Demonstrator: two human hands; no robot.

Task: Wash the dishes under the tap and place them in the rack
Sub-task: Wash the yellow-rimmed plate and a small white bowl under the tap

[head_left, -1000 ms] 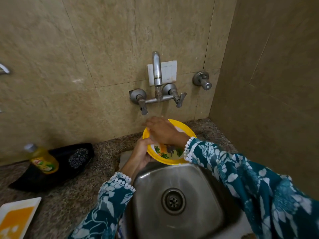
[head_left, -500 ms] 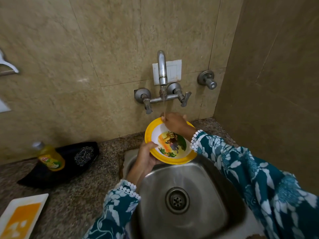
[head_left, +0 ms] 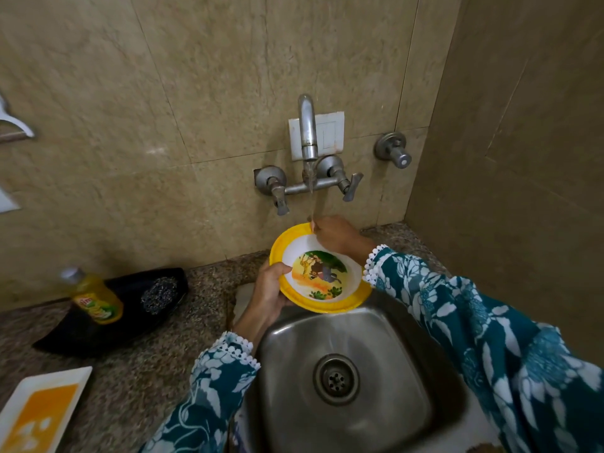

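Note:
A yellow-rimmed bowl [head_left: 322,279] with a cartoon picture inside is tilted toward me over the back of the steel sink [head_left: 385,341]. My left hand [head_left: 269,289] grips its left rim, thumb inside. My right hand [head_left: 340,235] holds the far upper rim, right under the thin stream falling from the wall tap [head_left: 309,142]. The water lands at the bowl's top edge by my right fingers. No rack is in view.
On the granite counter to the left lie a black tray [head_left: 81,331] holding a yellow dish-soap bottle [head_left: 94,299] and a steel scrubber [head_left: 158,294]. A white rectangular plate with orange residue [head_left: 36,416] sits at the bottom left. A side wall closes off the right.
My right hand has left the bowl's inside and moved up to its far rim under the stream, uncovering the picture. The bowl now tilts more toward me.

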